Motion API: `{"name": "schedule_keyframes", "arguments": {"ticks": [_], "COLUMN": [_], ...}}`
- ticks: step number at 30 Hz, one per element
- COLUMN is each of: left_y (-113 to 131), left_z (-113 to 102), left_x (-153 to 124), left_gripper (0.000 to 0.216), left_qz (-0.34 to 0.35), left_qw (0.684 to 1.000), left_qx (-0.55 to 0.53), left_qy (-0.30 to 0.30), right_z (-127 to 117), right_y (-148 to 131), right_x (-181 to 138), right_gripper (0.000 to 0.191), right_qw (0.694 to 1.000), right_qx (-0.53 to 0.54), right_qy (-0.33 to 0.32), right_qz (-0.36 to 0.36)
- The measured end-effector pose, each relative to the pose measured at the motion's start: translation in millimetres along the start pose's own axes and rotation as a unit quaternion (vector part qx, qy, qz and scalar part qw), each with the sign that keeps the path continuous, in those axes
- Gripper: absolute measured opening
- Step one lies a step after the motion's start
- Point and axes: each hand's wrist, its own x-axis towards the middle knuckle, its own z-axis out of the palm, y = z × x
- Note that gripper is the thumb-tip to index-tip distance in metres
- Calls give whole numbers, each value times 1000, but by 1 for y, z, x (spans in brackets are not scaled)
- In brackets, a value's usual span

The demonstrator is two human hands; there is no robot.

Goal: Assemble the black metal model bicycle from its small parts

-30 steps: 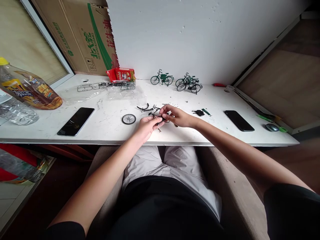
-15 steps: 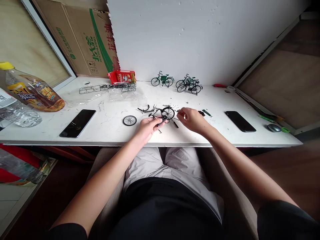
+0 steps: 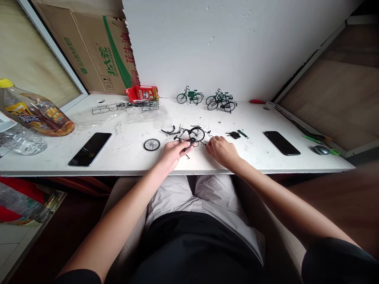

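Note:
My left hand [image 3: 174, 154] pinches a partly built black model bicycle [image 3: 186, 136] by its frame, just above the table's front edge. One spoked wheel is fitted to it and stands up on the side away from me. To its right, my right hand [image 3: 223, 152] rests low on the tabletop, fingers closed over a small black-handled screwdriver [image 3: 205, 143], mostly hidden beneath them. A loose spoked wheel [image 3: 152, 144] lies flat left of my left hand. Behind the bicycle lie a curved black mudguard [image 3: 168, 130] and small silvery parts.
Finished green model bicycles [image 3: 190, 96] stand along the back wall. Black part frames [image 3: 139, 105] and clear plastic lie back left, by a red packet [image 3: 145, 94]. Phones [image 3: 90, 149] lie on both sides; bottles [image 3: 38, 114] lie left. Dark green parts [image 3: 242, 133] sit right.
My right hand has come down onto the table and closed over the black-handled screwdriver that lay there in view. My left hand still holds the bicycle. The view has shifted slightly.

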Motion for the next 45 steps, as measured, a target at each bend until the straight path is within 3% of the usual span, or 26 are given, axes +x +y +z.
{"name": "schedule_keyframes", "arguments": {"ticks": [7,11,14,16,20,26,29,35,45], "left_y": [0,-1,-2,-1,-1,-1,-2,-1,-2], "left_z": [-1,-1,-1,-1,-2,-3,-2,2,0], "left_x": [1,1,1,1,1,2,2,1,2], "left_gripper": [18,17,15,15,14,17,17,19,15], "left_qz": [-1,2,6,7,3,5,4,10,13], "left_qw": [1000,1000,1000,1000,1000,1000,1000,1000,1000], "left_qx": [10,9,6,8,19,15,16,18,12], "left_qy": [-2,-2,0,0,-3,-5,-2,5,5], "right_z": [2,-1,-2,-1,-1,-17,-25,-24,-17], "right_y": [1,0,2,6,16,14,-2,-35,-43], "right_x": [1,2,6,12,26,37,37,35,35], "right_gripper": [21,26,23,18,16,32,39,44,44], "right_qw": [999,999,999,990,935,837,800,783,792], "right_qx": [-21,-30,27,113,281,434,522,601,596], "right_qy": [35,23,34,83,213,329,297,154,121], "right_qz": [-34,3,16,4,24,51,19,-44,-47]}}
